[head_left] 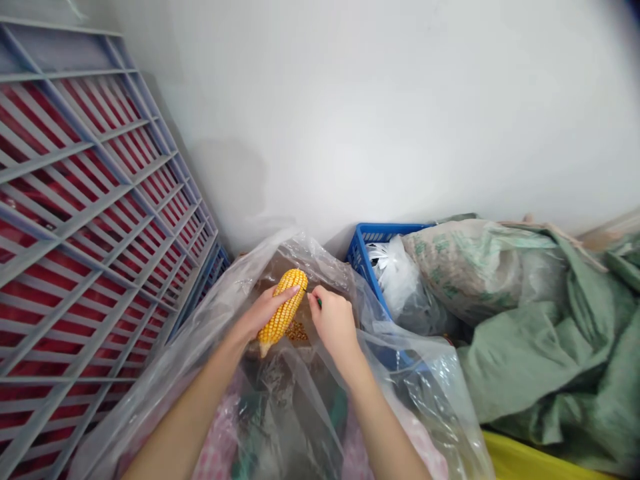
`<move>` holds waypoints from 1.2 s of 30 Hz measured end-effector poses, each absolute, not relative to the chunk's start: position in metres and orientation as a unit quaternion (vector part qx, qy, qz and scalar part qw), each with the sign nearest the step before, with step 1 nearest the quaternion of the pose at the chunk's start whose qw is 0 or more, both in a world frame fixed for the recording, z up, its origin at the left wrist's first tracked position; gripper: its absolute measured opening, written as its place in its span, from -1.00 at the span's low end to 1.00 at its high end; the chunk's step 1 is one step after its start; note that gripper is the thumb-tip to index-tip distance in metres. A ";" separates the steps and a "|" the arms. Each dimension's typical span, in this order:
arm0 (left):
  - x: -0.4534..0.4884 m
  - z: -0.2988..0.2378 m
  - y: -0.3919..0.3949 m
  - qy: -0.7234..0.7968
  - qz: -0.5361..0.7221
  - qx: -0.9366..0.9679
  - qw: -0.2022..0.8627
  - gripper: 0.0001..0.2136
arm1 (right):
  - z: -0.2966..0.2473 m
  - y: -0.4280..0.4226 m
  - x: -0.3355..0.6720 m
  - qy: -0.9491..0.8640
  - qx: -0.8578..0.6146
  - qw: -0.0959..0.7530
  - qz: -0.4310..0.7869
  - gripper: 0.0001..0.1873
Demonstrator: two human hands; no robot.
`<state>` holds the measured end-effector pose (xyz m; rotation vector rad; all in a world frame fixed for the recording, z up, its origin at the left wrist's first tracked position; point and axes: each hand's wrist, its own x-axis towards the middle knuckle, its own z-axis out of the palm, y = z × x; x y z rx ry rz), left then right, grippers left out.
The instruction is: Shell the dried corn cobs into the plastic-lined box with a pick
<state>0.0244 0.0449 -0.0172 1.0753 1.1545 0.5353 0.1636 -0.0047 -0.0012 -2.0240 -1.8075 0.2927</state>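
Item: one husked ear of yellow maize (283, 312), held aslant inside the mouth of a clear polythene bag (425, 380). The left hand (267, 310) is clamped around the ear, fingers over its upper side. The right hand (336, 327) sits just beside it, fingertips (314, 297) pinched together on a small green object (319, 302) (mostly hidden, too small to identify). Loose yellow-orange maize kernels (297, 331) lie in the bag just below the ear.

Risks: a slip of the green object could jab the left hand or nick the thin film. A sharp tilt of the ear could send kernels into the bag's folds, where they would be awkward to reach.

Around: a blue plastic crate (385, 230) holding a white plastic bag (395, 280), a green woven sack (530, 360), and a grey slatted rack (167, 137) against a white wall (375, 113). Rack and crate hem in both elbows.
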 end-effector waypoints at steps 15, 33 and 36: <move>0.029 -0.021 0.048 0.503 0.291 0.353 0.733 -0.53 | -0.012 -0.001 0.154 -0.578 -0.729 0.323 0.177 -0.72; 0.018 -0.002 0.050 0.493 0.246 0.342 0.761 -0.59 | -0.001 0.001 0.176 -0.589 -0.640 0.411 0.273 -0.72; 0.021 -0.002 0.048 0.491 0.269 0.360 0.746 -0.62 | -0.001 0.000 0.172 -0.579 -0.659 0.397 0.270 -0.73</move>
